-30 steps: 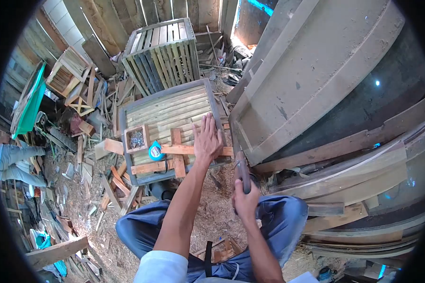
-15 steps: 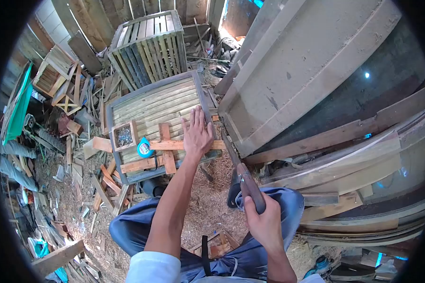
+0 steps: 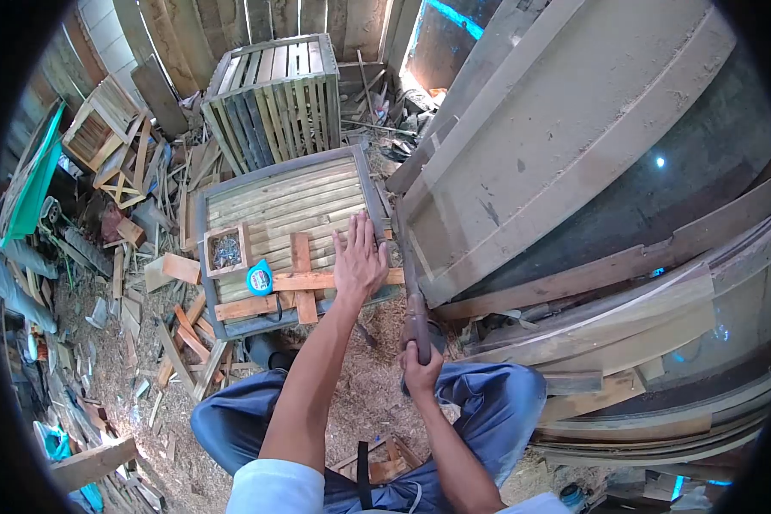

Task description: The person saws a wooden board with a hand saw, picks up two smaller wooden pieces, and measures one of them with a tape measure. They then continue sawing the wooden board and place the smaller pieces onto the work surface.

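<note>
My left hand (image 3: 360,267) lies flat, fingers stretched, pressing on a narrow wooden strip (image 3: 313,280) laid across a slatted bench top (image 3: 274,201). Closed around the dark handle of a handsaw (image 3: 415,319), my right hand (image 3: 422,370) is just off the bench's right side. The saw blade is seen nearly edge-on, running up past the strip's right end. Another strip (image 3: 301,257) crosses beneath the first, and a wood piece (image 3: 247,307) lies along the near edge. Left of my hand sit a blue tape measure (image 3: 259,277) and a small wooden box (image 3: 228,249) of nails or screws.
Behind the bench stands a slatted crate (image 3: 274,107). A large panel (image 3: 540,163) leans close on the right, above stacked curved boards (image 3: 608,334). Wood scraps (image 3: 193,338) litter the floor at left, with sawdust (image 3: 351,377) between my legs.
My right hand has pushed the handsaw forward and slightly left, away from my knee. My left hand stays on the strip; the whole view has shifted a little.
</note>
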Demonstrator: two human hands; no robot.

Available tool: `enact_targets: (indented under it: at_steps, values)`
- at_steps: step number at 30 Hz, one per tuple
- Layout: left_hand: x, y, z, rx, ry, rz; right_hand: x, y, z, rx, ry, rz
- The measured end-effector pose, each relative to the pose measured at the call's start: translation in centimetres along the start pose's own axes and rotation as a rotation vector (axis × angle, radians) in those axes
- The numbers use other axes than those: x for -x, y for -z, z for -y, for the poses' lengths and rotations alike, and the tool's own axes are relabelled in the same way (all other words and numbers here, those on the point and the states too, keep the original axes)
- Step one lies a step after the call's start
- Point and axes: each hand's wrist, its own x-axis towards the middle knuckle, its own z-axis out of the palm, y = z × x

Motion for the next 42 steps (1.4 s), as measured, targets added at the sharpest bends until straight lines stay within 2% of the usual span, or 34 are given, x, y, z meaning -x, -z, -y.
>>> enact_targets:
  at_steps: [3, 7, 10, 13, 17, 18, 20, 22, 24, 27, 30, 34, 38, 40, 42]
  values:
    - [-0.2, 0.3, 0.3, 0.004, 0.015, 0.003, 0.0, 1.0, 0.2, -0.339, -0.177, 0.117]
    - [-0.3, 0.1, -0.1, 0.026, 0.012, -0.028, -1.2, 2.4, 10.4, 0.498, 0.334, 0.157]
    - [0.2, 0.4, 0.3, -0.001, 0.014, -0.028, -1.0, 3.1, 17.7, 0.412, 0.008, 0.252]
    - [0.2, 0.4, 0.0, -0.009, 0.020, 0.000, 1.8, 6.1, 21.2, 0.476, -0.030, 0.275]
    - [0.5, -0.2, 0.3, -0.042, -0.014, -0.049, 2.0, 6.0, 19.3, 0.417, 0.025, 0.260]
    - [1.0, -0.4, 0.8, -0.055, -0.020, -0.042, -0.1, 3.5, 18.8, 0.494, -0.063, 0.245]
    - [0.8, -0.1, 0.5, -0.066, -0.057, -0.059, -3.3, -1.4, 11.2, 0.407, 0.103, 0.065]
    - [0.3, -0.3, 0.8, -0.060, -0.053, -0.050, -2.6, -2.7, 9.7, 0.436, 0.262, 0.006]
    - [0.5, 0.0, 0.6, -0.062, -0.019, 0.012, -2.2, -2.0, 8.0, 0.389, 0.167, 0.023]
    - [0.6, 0.2, 0.4, -0.019, -0.019, -0.005, -1.6, -1.5, 2.8, 0.192, 0.273, 0.023]
    - [0.7, 0.4, 0.3, 0.007, 0.012, -0.002, -2.2, -1.0, 1.3, 0.128, 0.199, 0.021]
    - [0.5, 0.7, 0.0, -0.013, 0.019, -0.009, 0.6, 2.2, 11.3, 0.333, 0.013, 0.152]
    - [0.5, 0.2, 0.1, -0.027, 0.017, -0.027, 4.2, 5.4, 20.9, 0.496, -0.017, 0.205]
    - [0.6, 0.4, 0.0, -0.021, 0.014, -0.028, 3.3, 4.5, 20.6, 0.500, -0.046, 0.213]
    - [1.1, 0.0, 0.2, -0.034, 0.017, -0.016, -0.1, 0.9, 16.3, 0.458, -0.071, 0.183]
